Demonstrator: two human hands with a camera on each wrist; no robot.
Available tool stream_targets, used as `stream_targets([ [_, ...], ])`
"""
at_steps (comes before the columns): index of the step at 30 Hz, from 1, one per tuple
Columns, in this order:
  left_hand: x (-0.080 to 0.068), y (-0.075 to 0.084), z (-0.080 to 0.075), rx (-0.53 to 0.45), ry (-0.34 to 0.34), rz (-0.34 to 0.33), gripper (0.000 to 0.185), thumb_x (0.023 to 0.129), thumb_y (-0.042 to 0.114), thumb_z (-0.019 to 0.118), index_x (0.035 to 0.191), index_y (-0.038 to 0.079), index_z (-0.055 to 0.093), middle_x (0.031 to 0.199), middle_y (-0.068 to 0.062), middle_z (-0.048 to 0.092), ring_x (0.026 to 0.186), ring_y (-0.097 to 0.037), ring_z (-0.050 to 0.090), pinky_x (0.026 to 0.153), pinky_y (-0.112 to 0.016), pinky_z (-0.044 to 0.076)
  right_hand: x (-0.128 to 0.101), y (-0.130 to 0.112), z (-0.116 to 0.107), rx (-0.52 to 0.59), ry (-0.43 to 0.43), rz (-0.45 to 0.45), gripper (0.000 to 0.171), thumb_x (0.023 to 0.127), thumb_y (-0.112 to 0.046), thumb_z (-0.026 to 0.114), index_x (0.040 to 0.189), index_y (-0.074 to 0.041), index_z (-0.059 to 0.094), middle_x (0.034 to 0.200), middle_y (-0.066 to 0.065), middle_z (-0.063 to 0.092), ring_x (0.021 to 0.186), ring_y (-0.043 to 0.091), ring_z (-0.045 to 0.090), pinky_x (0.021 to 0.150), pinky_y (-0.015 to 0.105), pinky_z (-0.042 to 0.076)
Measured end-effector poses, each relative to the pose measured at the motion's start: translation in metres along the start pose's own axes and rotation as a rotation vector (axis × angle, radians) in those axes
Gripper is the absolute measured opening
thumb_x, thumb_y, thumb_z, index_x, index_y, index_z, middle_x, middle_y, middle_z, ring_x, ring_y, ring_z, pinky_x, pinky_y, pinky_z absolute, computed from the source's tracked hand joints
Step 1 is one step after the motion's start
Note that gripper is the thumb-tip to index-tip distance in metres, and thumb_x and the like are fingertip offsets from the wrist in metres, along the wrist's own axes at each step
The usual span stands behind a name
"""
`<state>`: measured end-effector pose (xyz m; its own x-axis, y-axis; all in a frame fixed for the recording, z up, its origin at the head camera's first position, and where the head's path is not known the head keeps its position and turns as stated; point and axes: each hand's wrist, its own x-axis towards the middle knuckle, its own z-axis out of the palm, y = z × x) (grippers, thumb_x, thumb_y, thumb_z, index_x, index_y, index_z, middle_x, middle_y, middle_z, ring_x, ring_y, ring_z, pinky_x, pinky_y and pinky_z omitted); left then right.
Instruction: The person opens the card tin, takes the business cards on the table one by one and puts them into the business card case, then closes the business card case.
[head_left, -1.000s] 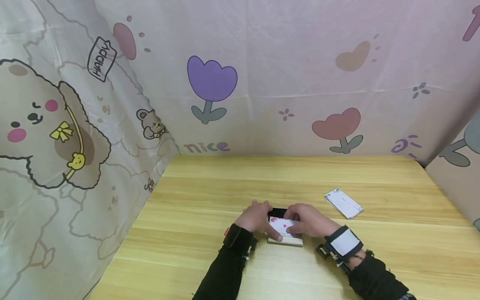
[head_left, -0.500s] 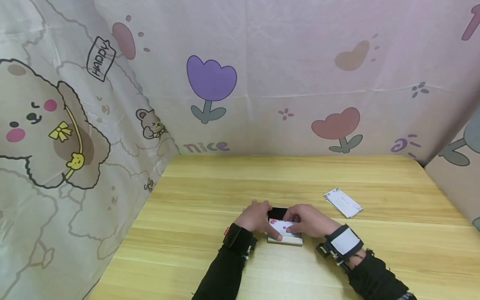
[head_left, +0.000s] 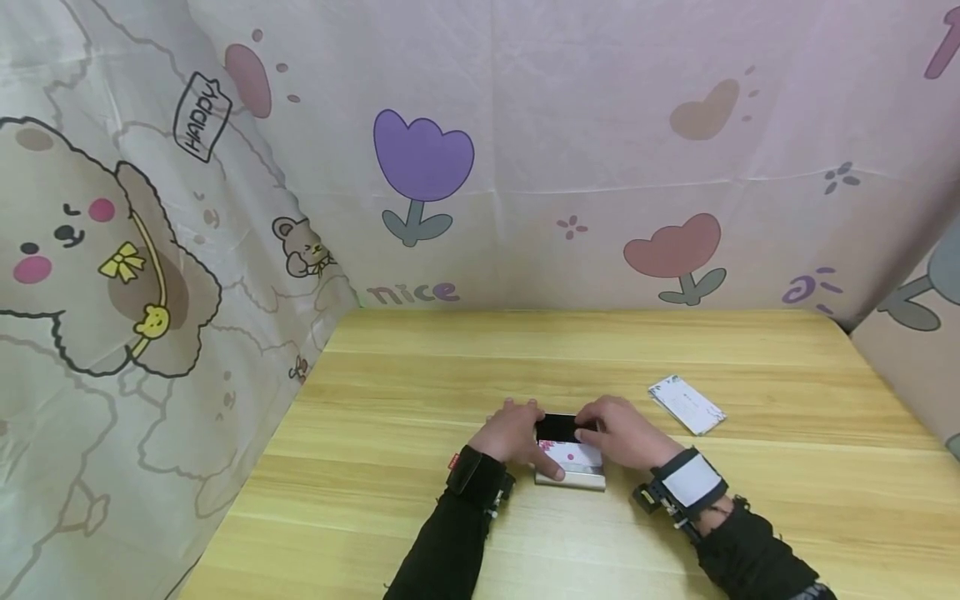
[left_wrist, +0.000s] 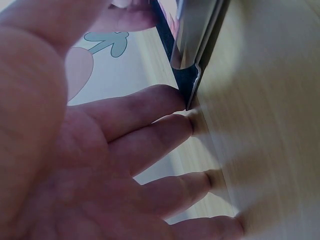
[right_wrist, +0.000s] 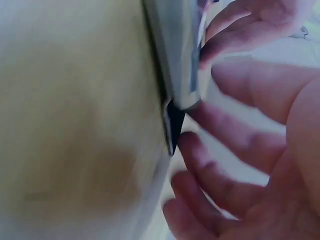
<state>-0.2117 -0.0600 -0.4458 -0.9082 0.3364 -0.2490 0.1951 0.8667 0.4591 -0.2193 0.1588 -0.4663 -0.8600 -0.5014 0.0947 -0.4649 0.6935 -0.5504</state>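
A business card case [head_left: 570, 482] with a silver near edge and a black inside lies on the table in the head view. A white card [head_left: 572, 456] with pink flowers sits in its near half. My left hand [head_left: 513, 435] holds the case at its left side, thumb over the near part and index finger by the far left corner. In the left wrist view the index fingertip meets the case [left_wrist: 187, 65]; the other fingers are spread. My right hand [head_left: 626, 435] is at the far right of the case, fingers loosely bent, fingertips [right_wrist: 189, 142] right at its edge.
A small stack of white cards [head_left: 687, 406] with a floral border lies on the wooden table [head_left: 420, 367], to the right and farther back. A printed cloth [head_left: 525, 100] hangs behind the table and along the left side.
My right hand has moved slightly away toward the far right corner, and its thumb has left the flowered card. The card sits a little nearer the case's near edge. My left hand stays put.
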Motion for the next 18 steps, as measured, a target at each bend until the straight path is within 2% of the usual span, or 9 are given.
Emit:
stream_targets([
  [4,0.0,0.0,-0.001,-0.002,-0.002,0.004,0.097,0.063,0.046,0.1,0.144,0.01,0.061,0.156,-0.009,0.049,0.135,-0.033,0.05,0.106,-0.054,0.046,-0.003,-0.001,0.0,-0.16,0.144,0.094,0.03,0.095,-0.012,0.069,0.121,0.004,0.068,0.117,0.026,0.067,0.116,0.048,0.057,0.103,0.064,0.037],
  [7,-0.001,0.001,-0.002,-0.005,-0.005,0.006,0.097,0.063,0.046,0.1,0.144,0.01,0.061,0.159,-0.009,0.047,0.141,-0.035,0.045,0.109,-0.056,0.043,-0.007,0.0,-0.001,-0.201,0.189,0.226,0.044,0.095,-0.01,0.064,0.134,0.009,0.056,0.118,0.038,0.054,0.117,0.06,0.042,0.1,0.067,0.033],
  [10,-0.002,0.001,-0.003,-0.017,-0.006,0.006,0.097,0.062,0.044,0.1,0.144,0.009,0.061,0.16,-0.008,0.046,0.145,-0.036,0.041,0.111,-0.057,0.04,-0.009,0.002,-0.003,-0.182,0.193,0.354,0.054,0.094,-0.009,0.059,0.143,0.01,0.046,0.115,0.043,0.041,0.112,0.064,0.032,0.094,0.071,0.03],
  [14,-0.003,0.001,-0.002,-0.029,-0.005,0.005,0.097,0.062,0.042,0.101,0.144,0.009,0.06,0.16,-0.008,0.045,0.147,-0.037,0.038,0.113,-0.058,0.038,-0.01,0.007,-0.006,-0.196,0.174,0.431,0.044,0.093,-0.007,0.057,0.13,0.014,0.049,0.105,0.04,0.041,0.103,0.062,0.038,0.084,0.07,0.039],
  [18,-0.004,0.001,-0.003,-0.04,-0.004,0.004,0.098,0.062,0.042,0.101,0.145,0.009,0.06,0.161,-0.008,0.044,0.148,-0.037,0.037,0.113,-0.059,0.037,-0.011,0.01,-0.009,-0.263,0.189,0.392,0.028,0.087,-0.002,0.065,0.107,0.015,0.057,0.096,0.036,0.051,0.095,0.06,0.05,0.072,0.067,0.049],
])
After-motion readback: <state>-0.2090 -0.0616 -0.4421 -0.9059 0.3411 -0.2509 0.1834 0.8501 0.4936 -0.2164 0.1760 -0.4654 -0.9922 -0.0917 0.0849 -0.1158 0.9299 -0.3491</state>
